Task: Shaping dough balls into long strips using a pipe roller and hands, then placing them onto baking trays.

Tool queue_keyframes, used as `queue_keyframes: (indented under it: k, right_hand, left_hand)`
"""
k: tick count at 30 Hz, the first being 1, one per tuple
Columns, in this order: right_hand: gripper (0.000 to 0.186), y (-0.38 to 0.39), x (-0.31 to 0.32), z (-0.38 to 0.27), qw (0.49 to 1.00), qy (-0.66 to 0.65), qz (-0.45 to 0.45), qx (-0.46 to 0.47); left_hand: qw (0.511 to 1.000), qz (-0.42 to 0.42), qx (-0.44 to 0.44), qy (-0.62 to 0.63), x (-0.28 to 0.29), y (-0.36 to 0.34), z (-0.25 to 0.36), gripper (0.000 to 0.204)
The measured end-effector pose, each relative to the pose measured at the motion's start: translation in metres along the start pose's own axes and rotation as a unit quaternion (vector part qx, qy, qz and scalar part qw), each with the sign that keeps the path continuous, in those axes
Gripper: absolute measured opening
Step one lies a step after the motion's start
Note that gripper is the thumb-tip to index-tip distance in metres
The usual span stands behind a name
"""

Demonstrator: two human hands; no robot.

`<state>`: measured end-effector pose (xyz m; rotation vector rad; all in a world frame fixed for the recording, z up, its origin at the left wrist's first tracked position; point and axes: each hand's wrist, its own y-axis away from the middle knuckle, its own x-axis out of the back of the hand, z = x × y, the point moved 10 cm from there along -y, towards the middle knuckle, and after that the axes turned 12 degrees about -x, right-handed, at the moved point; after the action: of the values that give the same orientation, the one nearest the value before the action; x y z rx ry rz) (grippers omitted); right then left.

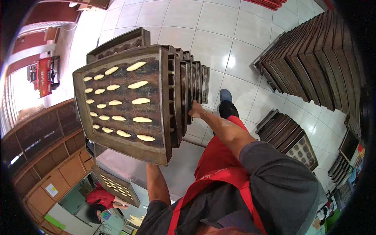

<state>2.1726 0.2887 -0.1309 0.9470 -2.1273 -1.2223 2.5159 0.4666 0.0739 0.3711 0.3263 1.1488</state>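
A tall stack of dark metal baking trays (184, 105) stands in front of me. Its top tray (158, 86) carries rows of pale, spindle-shaped dough pieces (141, 101) on a browned surface. My right hand (197, 110) is closed on the edge of a tray lower down, at the stack's right side. My left forearm (157, 184) reaches up beneath the near edge of the top tray, which hides the left hand and its fingers. Another tray (117, 51) sticks out behind the top one at the far side.
More stacked trays (309, 58) rise at the right, with a shorter stack (284, 135) nearer my leg. At lower left, a person in red (102, 197) is beside another tray of dough (131, 192). Red crates (266, 3) stand on the tiled floor (211, 23) at the far side.
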Motion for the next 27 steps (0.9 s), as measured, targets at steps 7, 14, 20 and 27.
queue_keyframes:
  k: [7,14,20,27]
  right_hand:
    - [0.085,0.1,0.071,0.053,0.993,-0.083,0.071,0.052]
    - [0.046,0.269,0.129,0.313,0.935,-0.004,0.316,-0.162]
    - [0.04,0.389,0.058,0.491,0.899,0.053,0.318,-0.296]
    - [0.031,0.501,-0.007,0.544,0.842,-0.28,0.281,-0.366]
  left_hand:
    - [0.999,0.03,0.02,0.036,0.008,-0.021,-0.035,0.07]
    - [0.992,-0.055,0.112,0.011,-0.003,-0.045,-0.053,0.069]
    - [0.987,-0.071,0.141,0.009,-0.001,-0.06,-0.049,0.068]
    - [0.987,-0.065,0.147,0.01,0.005,-0.062,-0.057,0.067]
